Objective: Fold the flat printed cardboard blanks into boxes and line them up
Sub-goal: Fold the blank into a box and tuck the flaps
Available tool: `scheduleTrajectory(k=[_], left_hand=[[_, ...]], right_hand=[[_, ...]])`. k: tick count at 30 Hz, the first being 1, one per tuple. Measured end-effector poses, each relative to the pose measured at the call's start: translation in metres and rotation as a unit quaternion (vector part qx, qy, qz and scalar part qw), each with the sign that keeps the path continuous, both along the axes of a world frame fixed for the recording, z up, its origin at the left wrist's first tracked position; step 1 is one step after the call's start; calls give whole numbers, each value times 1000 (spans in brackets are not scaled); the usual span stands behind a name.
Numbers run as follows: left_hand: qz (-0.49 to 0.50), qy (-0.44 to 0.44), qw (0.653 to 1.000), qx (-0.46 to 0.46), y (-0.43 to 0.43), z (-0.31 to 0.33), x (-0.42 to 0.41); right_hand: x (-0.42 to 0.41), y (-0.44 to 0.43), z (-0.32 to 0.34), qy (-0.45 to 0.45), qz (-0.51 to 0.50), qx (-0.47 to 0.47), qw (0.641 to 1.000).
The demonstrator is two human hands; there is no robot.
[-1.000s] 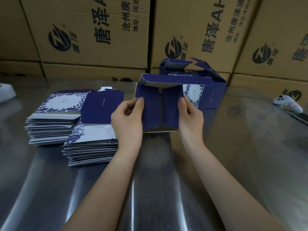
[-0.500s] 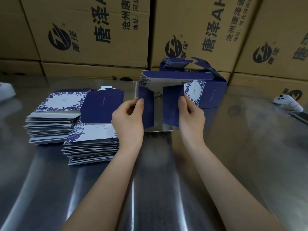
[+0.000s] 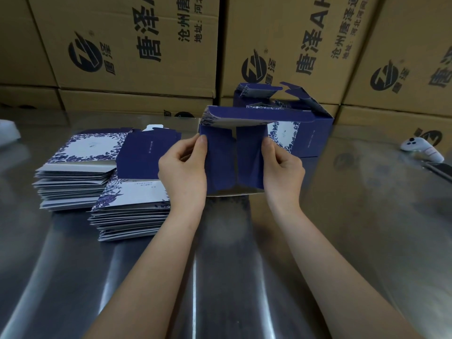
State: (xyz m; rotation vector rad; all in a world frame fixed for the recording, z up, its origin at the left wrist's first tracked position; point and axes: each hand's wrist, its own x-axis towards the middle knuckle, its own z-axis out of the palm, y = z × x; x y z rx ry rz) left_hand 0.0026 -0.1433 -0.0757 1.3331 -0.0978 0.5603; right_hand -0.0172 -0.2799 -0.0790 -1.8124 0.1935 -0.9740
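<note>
I hold a half-formed dark blue box (image 3: 234, 157) upright over the metal table, its open end facing me. My left hand (image 3: 183, 170) grips the box's left side, thumb on the left end flap. My right hand (image 3: 281, 167) grips the right side, thumb on the right end flap. The two blue flaps nearly meet in the middle, and a long top flap (image 3: 244, 116) sticks out above them. Behind it stands a finished blue-and-white box (image 3: 305, 133) with its lid flaps open. Two stacks of flat printed blanks (image 3: 80, 174) (image 3: 132, 206) lie to the left.
A wall of large brown shipping cartons (image 3: 137, 52) closes off the back of the steel table (image 3: 220, 277). A white controller (image 3: 423, 149) lies at the right edge, next to a dark flat object. Something white sits at the far left edge (image 3: 7, 132).
The two side flaps swung apart half a second ago and have now been pushed inward again, almost touching. Both hands stayed on the box's sides.
</note>
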Motion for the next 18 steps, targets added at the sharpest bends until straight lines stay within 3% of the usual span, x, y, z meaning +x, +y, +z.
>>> scheduleTrajectory(k=[11,18], left_hand=[[16,-12,999,27,0,1,-1],[-72,20,997,-7,-1,-3,4]], right_hand=[[2,0,-2,-8,-10,-17,1000],[2,-1,1,45,98,6,994]])
